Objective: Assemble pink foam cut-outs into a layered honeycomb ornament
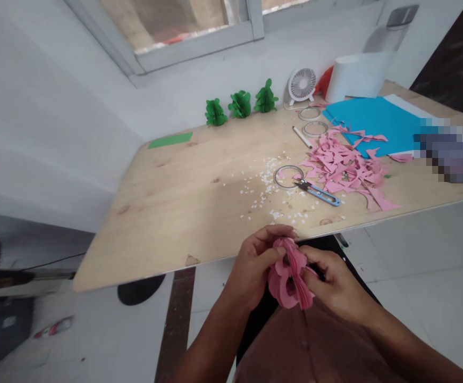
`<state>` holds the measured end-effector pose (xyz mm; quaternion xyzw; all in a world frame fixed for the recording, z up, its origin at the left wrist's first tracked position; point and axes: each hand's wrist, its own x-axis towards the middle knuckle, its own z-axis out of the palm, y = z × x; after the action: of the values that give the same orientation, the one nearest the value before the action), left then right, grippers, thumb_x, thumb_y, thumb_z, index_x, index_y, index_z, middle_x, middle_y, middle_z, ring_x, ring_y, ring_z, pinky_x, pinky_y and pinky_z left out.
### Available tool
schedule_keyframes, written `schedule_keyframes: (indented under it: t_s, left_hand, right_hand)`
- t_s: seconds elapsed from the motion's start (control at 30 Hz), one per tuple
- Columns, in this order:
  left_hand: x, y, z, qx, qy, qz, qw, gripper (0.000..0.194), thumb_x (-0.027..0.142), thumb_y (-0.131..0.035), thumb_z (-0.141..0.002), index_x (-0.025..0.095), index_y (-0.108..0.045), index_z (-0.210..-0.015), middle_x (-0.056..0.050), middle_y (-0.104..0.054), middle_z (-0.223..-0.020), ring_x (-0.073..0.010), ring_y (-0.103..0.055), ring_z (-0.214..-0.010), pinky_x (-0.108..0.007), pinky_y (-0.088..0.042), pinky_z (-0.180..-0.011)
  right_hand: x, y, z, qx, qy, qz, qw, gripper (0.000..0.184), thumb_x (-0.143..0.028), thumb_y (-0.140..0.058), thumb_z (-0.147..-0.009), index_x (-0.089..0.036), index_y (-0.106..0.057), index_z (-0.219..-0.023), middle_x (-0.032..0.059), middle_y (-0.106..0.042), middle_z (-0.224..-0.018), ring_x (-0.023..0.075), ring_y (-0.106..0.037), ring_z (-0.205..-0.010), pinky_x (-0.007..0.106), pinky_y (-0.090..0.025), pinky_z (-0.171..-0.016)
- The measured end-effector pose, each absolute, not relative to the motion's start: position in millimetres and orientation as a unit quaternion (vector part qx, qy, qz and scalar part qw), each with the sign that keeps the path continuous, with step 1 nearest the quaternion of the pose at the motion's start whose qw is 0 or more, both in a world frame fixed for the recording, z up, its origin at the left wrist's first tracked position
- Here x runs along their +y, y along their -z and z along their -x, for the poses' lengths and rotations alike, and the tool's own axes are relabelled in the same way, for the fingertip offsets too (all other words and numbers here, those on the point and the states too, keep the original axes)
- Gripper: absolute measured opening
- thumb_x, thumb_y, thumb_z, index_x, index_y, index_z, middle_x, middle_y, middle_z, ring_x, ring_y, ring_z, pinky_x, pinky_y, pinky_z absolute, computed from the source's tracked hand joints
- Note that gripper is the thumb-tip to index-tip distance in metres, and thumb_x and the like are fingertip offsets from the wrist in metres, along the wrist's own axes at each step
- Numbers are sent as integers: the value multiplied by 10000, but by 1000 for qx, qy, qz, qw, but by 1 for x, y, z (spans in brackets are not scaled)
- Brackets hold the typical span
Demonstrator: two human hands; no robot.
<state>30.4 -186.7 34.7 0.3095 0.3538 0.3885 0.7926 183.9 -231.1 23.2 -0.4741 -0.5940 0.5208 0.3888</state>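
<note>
Just off the table's front edge, above my lap, I hold a pink layered paper cutout point(291, 292) with rounded lobes and openings between its leaves. The thumb and fingers of my left hand point(261, 258) are closed on its upper left side. On its right side my right hand point(329, 276) pinches the layers, with some fingertips hidden behind the paper. On the table beyond my hands lie blue-handled thread snips point(321, 194), their tips over a roll of tape point(289, 176). White paper bits point(267, 183) are scattered around them.
Pink paper scraps point(346, 162) are heaped on the right, beside blue sheets point(382, 122). A white marker point(302, 137) lies near more tape rolls point(314, 128). Several green paper cutouts point(241, 104) and a small white fan point(302, 85) stand along the wall. A green strip point(170, 140) lies at the left.
</note>
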Motion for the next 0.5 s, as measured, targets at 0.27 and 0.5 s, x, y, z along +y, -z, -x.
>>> schedule_keyframes:
  t_s: [0.27,0.5]
  left_hand:
    - [-188,-35,-34,362,-388,-314,787,246,148,-719,-676,162,-684,-919,-32,-659,-858,-103,-576,-694,-209,-447,-653]
    - [-190,-37,-31,361,-376,-351,778,336,218,-736,-685,170,-664,-1010,-49,-646,-890,-146,-589,-776,-255,-469,-726]
  right_hand:
    - [-233,-24,-183,-621,-496,476,376,138,-100,-452,-817,-174,-546,-749,-12,-552,-716,125,-485,-647,230,-409,-617]
    - [-232,-24,-183,-620,-480,482,391,153,-109,-446,-824,-178,-569,-766,-9,-561,-692,153,-539,-708,263,-442,-679]
